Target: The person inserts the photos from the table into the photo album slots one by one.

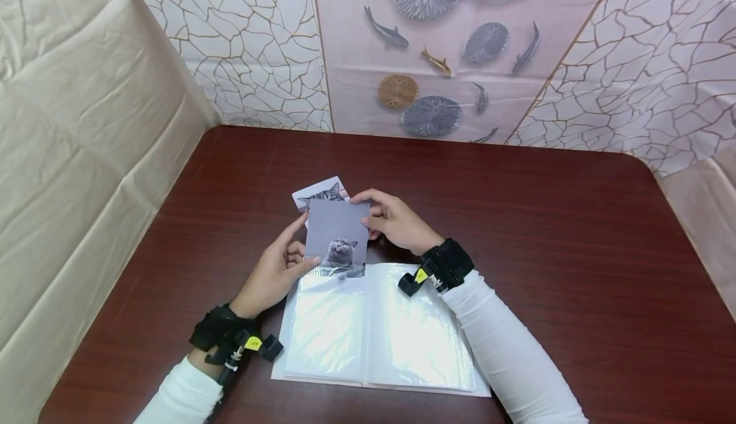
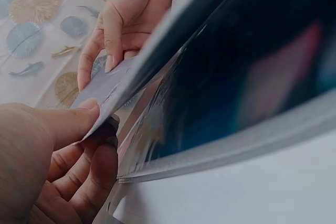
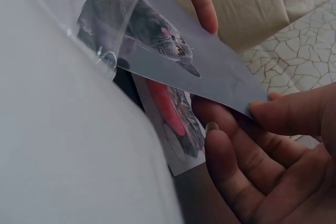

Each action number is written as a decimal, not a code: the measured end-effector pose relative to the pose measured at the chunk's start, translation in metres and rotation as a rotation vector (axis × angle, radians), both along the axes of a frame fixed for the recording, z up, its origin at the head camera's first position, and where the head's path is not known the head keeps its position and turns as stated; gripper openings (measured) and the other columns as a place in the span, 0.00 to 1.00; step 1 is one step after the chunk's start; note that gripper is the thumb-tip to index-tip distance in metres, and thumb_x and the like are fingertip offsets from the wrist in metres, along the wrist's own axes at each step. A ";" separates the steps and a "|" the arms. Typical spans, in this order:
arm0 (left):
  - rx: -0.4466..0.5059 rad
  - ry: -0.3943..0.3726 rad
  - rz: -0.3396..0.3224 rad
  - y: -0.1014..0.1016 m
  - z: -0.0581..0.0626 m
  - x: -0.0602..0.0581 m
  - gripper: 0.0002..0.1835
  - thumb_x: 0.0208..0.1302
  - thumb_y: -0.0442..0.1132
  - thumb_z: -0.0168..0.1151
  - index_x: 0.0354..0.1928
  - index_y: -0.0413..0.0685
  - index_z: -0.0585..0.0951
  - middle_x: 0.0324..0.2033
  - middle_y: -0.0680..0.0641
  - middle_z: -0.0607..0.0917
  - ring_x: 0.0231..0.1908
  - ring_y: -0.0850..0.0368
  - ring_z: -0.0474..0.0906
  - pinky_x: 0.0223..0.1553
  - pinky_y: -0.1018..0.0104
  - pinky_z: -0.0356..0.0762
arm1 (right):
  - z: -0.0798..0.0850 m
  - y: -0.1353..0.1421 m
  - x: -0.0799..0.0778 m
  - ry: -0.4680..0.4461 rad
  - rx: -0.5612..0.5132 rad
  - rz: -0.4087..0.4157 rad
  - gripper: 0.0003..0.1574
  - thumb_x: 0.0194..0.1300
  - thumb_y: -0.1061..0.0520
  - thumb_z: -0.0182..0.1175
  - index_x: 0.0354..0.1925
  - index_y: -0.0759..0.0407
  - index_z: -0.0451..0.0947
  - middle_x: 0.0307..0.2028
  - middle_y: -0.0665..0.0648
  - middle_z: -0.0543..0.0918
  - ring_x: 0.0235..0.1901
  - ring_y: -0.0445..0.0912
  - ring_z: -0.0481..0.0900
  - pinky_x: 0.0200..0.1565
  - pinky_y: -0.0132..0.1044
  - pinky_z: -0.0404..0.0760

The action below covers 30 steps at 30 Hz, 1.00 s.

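A grey photo with a cat on it stands above the left page of an open photo album. Its lower end sits inside the mouth of a clear plastic pocket. My left hand pinches the photo's left edge near that mouth, thumb on top. With thumb and fingers my right hand pinches the upper right edge, also seen gripping a corner in the right wrist view. A second cat photo, with a red patch visible in the right wrist view, lies behind and partly covered by the first.
The album lies on a dark red-brown table, near its front edge. Glare covers both clear pages. A patterned cloth hangs behind the table, and a cream cloth hangs at the left. Each wrist wears a black camera strap.
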<state>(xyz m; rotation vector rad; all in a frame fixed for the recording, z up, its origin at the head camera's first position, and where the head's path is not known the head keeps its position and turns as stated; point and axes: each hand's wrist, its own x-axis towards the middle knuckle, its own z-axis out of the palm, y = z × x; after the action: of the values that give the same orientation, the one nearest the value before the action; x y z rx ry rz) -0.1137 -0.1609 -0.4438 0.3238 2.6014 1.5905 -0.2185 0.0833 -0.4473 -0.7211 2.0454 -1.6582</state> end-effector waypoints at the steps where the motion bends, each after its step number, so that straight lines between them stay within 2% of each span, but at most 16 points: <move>1: -0.003 -0.001 0.001 0.000 0.000 0.000 0.43 0.61 0.34 0.63 0.75 0.49 0.53 0.26 0.44 0.76 0.23 0.53 0.67 0.28 0.70 0.67 | 0.000 0.000 0.000 0.001 -0.001 0.003 0.23 0.68 0.64 0.54 0.61 0.56 0.70 0.20 0.65 0.63 0.30 0.63 0.74 0.39 0.53 0.77; 4: -0.009 -0.003 0.005 0.001 0.002 0.001 0.43 0.61 0.33 0.63 0.75 0.48 0.53 0.26 0.44 0.76 0.24 0.53 0.67 0.28 0.70 0.67 | 0.001 0.000 0.000 0.004 0.010 0.006 0.22 0.69 0.64 0.54 0.60 0.57 0.71 0.23 0.73 0.66 0.31 0.64 0.75 0.40 0.54 0.77; 7: -0.011 0.006 0.001 0.001 0.005 0.001 0.43 0.61 0.33 0.64 0.74 0.46 0.54 0.26 0.43 0.76 0.23 0.53 0.68 0.28 0.70 0.68 | 0.001 0.000 0.000 0.008 0.037 0.001 0.20 0.69 0.63 0.54 0.58 0.56 0.72 0.25 0.76 0.71 0.31 0.62 0.76 0.40 0.52 0.77; 13: -0.014 0.019 -0.004 0.003 0.011 0.003 0.42 0.60 0.32 0.64 0.74 0.43 0.54 0.26 0.41 0.76 0.23 0.52 0.68 0.28 0.69 0.68 | 0.001 0.000 0.001 0.008 0.058 0.007 0.18 0.69 0.64 0.53 0.56 0.56 0.74 0.27 0.73 0.75 0.31 0.60 0.77 0.39 0.49 0.78; 19: -0.016 0.037 -0.019 0.001 0.007 0.002 0.42 0.61 0.32 0.63 0.74 0.39 0.53 0.26 0.43 0.76 0.23 0.56 0.67 0.28 0.69 0.69 | -0.001 0.001 0.000 0.021 0.081 0.029 0.16 0.69 0.63 0.54 0.54 0.56 0.76 0.26 0.66 0.78 0.30 0.57 0.77 0.37 0.45 0.78; 25: -0.013 0.009 0.004 0.002 0.008 0.002 0.41 0.61 0.33 0.63 0.74 0.42 0.54 0.27 0.42 0.77 0.24 0.54 0.69 0.28 0.70 0.69 | -0.001 0.001 -0.001 0.031 0.124 0.051 0.16 0.69 0.62 0.54 0.53 0.55 0.78 0.26 0.62 0.79 0.29 0.54 0.78 0.36 0.44 0.78; 30: -0.009 -0.006 0.009 0.001 0.004 0.001 0.42 0.61 0.34 0.63 0.74 0.47 0.54 0.27 0.42 0.78 0.24 0.53 0.69 0.28 0.71 0.68 | -0.001 0.002 0.000 0.018 0.131 0.078 0.17 0.69 0.62 0.54 0.54 0.56 0.78 0.26 0.64 0.79 0.29 0.55 0.79 0.35 0.44 0.78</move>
<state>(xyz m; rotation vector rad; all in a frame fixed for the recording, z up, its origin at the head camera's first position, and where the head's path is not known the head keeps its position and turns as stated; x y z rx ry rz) -0.1131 -0.1597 -0.4398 0.3070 2.6080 1.5800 -0.2187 0.0853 -0.4481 -0.7631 2.0882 -1.4643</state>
